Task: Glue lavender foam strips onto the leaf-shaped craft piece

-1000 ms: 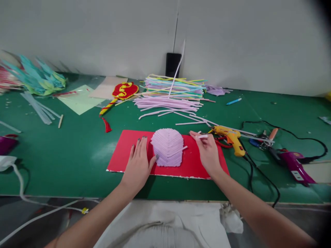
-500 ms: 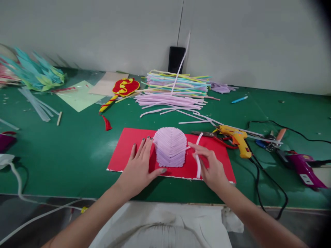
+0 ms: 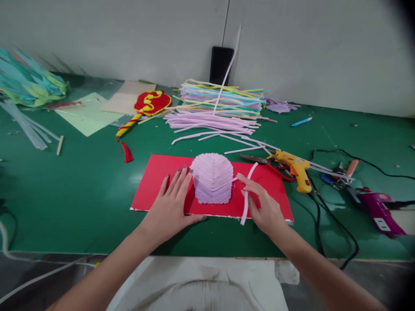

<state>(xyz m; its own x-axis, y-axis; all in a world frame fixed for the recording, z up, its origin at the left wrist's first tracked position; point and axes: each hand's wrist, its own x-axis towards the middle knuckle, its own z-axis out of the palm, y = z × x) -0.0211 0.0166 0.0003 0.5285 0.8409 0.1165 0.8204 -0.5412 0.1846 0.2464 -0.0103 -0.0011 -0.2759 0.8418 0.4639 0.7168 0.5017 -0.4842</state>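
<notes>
A rounded lilac panel (image 3: 213, 179), made of slanting pipe cleaners meeting along a middle seam, lies on a red board (image 3: 151, 179). My left hand (image 3: 170, 201) rests with spread fingers on the board, its fingertips at the panel's left edge. On the right side, my right hand (image 3: 264, 207) grips a short lilac pipe cleaner (image 3: 244, 209) between thumb and fingers, its two ends sticking out. A small lilac end also shows between the index fingertip and the panel's right edge; whether it belongs to the same piece I cannot tell.
Behind the board lie bundled pipe cleaners (image 3: 210, 123) and a phone (image 3: 221, 65) leaning on the wall. Scissors (image 3: 256, 159), a yellow glue gun (image 3: 296, 168) with its cord, and a purple tool (image 3: 378, 209) are at right. A red-and-yellow fan (image 3: 152, 103) lies at left.
My left thumb has moved down, away from the panel's lower edge. The pipe cleaner in my right hand leans more, its lower end swung left. The view has shifted slightly.
</notes>
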